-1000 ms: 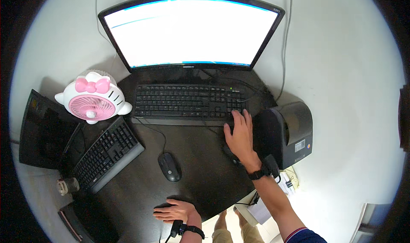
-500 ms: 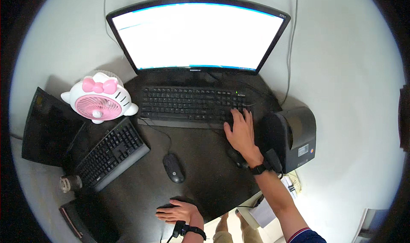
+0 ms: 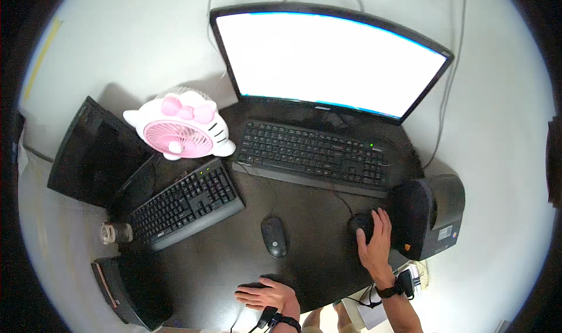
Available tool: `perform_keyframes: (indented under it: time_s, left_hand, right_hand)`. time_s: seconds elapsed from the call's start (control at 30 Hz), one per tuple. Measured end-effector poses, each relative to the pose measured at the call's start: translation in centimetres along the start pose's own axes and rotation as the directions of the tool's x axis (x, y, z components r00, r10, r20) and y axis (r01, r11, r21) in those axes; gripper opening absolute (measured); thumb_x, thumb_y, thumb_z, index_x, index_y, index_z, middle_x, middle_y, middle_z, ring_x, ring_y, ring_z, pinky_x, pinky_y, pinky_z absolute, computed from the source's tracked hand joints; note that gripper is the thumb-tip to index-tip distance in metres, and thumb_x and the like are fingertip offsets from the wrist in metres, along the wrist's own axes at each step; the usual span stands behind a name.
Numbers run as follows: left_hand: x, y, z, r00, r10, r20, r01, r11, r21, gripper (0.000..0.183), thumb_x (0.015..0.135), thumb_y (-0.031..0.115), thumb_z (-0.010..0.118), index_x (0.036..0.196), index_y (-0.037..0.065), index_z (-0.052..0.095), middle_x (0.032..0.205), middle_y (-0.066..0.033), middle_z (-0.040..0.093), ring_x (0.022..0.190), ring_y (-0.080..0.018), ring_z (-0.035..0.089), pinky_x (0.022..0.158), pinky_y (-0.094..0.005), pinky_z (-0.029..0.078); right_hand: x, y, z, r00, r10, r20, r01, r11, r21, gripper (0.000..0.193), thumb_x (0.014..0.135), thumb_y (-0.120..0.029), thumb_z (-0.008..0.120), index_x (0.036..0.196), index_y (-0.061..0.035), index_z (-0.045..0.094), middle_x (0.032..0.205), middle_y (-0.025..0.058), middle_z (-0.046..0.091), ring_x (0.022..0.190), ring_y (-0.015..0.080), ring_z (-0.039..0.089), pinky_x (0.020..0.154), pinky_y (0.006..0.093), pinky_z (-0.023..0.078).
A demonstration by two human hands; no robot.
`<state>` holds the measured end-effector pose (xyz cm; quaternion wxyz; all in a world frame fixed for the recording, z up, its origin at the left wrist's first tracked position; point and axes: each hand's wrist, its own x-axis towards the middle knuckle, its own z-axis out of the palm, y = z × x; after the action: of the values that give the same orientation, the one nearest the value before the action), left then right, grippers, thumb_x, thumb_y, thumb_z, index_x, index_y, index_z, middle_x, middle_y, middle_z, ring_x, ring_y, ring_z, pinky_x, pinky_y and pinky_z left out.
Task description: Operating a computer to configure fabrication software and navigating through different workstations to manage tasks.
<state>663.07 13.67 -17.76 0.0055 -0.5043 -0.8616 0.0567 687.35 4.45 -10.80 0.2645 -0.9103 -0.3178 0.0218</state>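
Right grip (image 3: 376, 242) lies flat over a black mouse (image 3: 362, 223) near the desk's (image 3: 319, 257) right edge, fingers (image 3: 383, 220) draped on it and lightly closed around its back. I see that mouse just beside a black boxy device (image 3: 430, 214) at the right edge. Left grip (image 3: 264, 295) rests at the near edge of the desk, fingers loosely spread over a dark flat thing (image 3: 252, 285) that I cannot identify; whether it clasps it I cannot tell. A second black mouse (image 3: 274, 236) sits free between the two, towards the middle of the desk. Behind it, a black keyboard (image 3: 313, 154) lies before a lit curved monitor (image 3: 333, 60) at the far edge. Another keyboard (image 3: 184, 203) sits angled towards the left edge, with a pink and white fan (image 3: 181, 128) behind it and a dark laptop (image 3: 93, 151) at the left edge.
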Motion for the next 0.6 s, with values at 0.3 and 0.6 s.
perform_keyframes:
  time_s: [0.3,0.6]
  left_hand:
    - [0.1,-0.1,-0.7,0.999,0.034,0.019,-0.032,0.993,-0.117,0.082,0.110,0.054,0.032,0.166,-0.003,0.015,0.172,-0.0291,0.013,0.160,-0.0448,0.011,0.131,-0.0563,0.009]
    - [-0.5,-0.5,-0.2,0.999,0.034,0.019,-0.032,0.997,-0.071,0.084,0.110,0.061,0.019,0.167,0.000,0.015,0.174,-0.0260,0.013,0.162,-0.0417,0.010,0.130,-0.0563,0.010]
  right_hand:
    - [-2.8,3.4,3.8,0.997,-0.059,-0.051,0.065,0.990,0.122,0.059,0.084,-0.014,0.080,0.139,-0.0031,0.061,0.151,0.0243,0.052,0.135,0.0472,0.052,0.113,0.0563,0.044]
    - [-2.7,3.5,3.9,0.971,-0.211,-0.111,0.205,0.977,-0.060,0.046,0.077,-0.007,0.083,0.121,-0.0114,0.070,0.138,0.0173,0.060,0.126,0.0434,0.058,0.105,0.0533,0.051]
